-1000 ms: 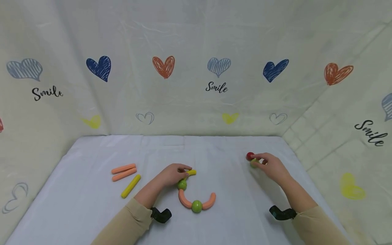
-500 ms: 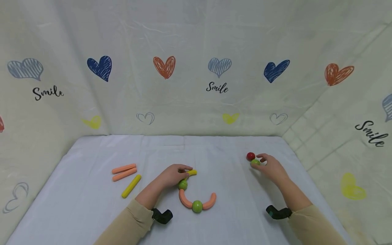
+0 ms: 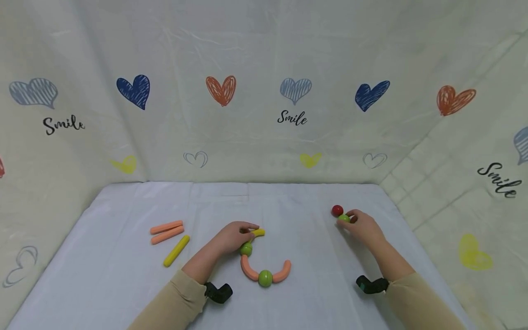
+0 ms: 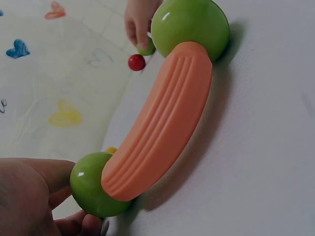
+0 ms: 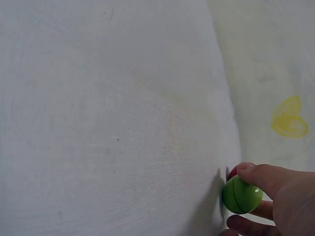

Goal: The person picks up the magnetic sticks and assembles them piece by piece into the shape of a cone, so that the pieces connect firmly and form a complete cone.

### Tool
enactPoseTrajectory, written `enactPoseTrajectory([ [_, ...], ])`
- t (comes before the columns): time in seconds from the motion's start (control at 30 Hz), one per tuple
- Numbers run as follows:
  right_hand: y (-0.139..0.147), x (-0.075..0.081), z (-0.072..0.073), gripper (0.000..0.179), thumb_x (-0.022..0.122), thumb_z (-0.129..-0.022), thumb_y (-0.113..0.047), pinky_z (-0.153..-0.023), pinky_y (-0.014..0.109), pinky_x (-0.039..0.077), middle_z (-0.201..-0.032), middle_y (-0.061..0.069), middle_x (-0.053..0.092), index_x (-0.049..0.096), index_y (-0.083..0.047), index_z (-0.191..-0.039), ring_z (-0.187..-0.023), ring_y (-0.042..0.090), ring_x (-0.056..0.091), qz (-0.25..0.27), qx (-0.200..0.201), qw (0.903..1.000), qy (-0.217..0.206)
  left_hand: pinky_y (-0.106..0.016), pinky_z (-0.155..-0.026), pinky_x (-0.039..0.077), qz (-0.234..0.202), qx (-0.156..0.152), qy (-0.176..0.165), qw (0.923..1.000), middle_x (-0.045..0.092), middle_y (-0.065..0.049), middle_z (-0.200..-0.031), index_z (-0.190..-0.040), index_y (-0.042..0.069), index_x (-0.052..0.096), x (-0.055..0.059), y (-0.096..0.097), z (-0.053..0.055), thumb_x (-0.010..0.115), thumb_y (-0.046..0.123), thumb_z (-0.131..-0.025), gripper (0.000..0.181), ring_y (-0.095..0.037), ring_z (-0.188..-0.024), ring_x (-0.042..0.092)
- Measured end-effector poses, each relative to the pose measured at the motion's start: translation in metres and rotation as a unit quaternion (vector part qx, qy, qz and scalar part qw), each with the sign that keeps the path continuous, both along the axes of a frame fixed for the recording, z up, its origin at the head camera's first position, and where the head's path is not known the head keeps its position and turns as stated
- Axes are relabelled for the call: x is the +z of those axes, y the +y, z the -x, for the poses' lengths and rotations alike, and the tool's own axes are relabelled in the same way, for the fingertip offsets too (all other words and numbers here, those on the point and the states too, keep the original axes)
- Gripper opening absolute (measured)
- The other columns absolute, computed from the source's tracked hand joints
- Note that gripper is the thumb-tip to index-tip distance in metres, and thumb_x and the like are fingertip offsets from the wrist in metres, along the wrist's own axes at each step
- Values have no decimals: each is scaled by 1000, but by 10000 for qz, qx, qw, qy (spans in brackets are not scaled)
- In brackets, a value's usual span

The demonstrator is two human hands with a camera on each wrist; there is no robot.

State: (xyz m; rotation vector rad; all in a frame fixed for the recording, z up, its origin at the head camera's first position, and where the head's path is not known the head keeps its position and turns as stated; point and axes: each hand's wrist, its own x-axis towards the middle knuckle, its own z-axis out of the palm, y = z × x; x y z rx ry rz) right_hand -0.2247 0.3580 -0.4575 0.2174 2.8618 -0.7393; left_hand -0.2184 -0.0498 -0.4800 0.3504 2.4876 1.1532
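Observation:
My left hand (image 3: 233, 236) pinches a yellow curved stick (image 3: 259, 232) at the middle of the table. This stick joins a green ball (image 3: 246, 249), followed by a curved pink stick (image 4: 162, 123), a second green ball (image 3: 266, 278) and another pink curved stick (image 3: 282, 271), forming a U-shaped chain. At the right, my right hand (image 3: 366, 228) grips a loose green ball (image 5: 241, 194) between thumb and fingers, with the ball low at the cloth. A red ball (image 3: 337, 210) sits just beyond it, mostly hidden in the right wrist view.
Two straight pink sticks (image 3: 167, 235) lie side by side at the left of the white-covered table (image 3: 313, 302). Nearer the left arm is a straight yellow stick (image 3: 176, 250). A cloth wall (image 3: 255, 137) printed with hearts stands behind.
The right hand spreads its fingers off the balls, then draws them round the green one. The red ball stays in place. Left hand and chain hold still.

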Motion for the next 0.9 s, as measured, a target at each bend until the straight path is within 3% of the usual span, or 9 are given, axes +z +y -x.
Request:
enactPoseTrajectory([
  [0.3,-3,4,-5,55,66,-94,-36,-80,45,49,-118,22,57,53,-1,-134,-100,35,54,191,208,9996,27,-44,-91,44,-5,95,108,9999,64,-6,-119,-126,26,69,1,-2,-1,63,24,-97,30,-21,-101,55],
  [0.5,-12,5,-10,50,67,-93,-31,-85,50,48,-128,23,56,56,-3,-133,-109,40,53,237,559,9980,186,-42,-88,44,21,110,79,9999,63,-7,-121,-128,27,68,2,-1,-1,62,25,-98,31,-21,-99,54],
  [0.7,-28,10,-14,45,70,-92,-28,-80,45,48,-126,23,58,59,-4,-129,-103,35,55,375,821,9954,334,-39,-83,44,-15,94,55,9999,63,-6,-120,-128,27,68,3,0,-1,62,25,-98,31,-20,-95,53],
  [0.9,-45,8,-15,41,74,-89,-25,-76,39,46,-119,18,63,61,-4,-123,-96,29,54,523,1057,9920,460,-41,-86,45,-18,84,-7,10000,64,-7,-118,-127,26,69,2,1,-2,63,25,-97,30,-20,-97,54],
])
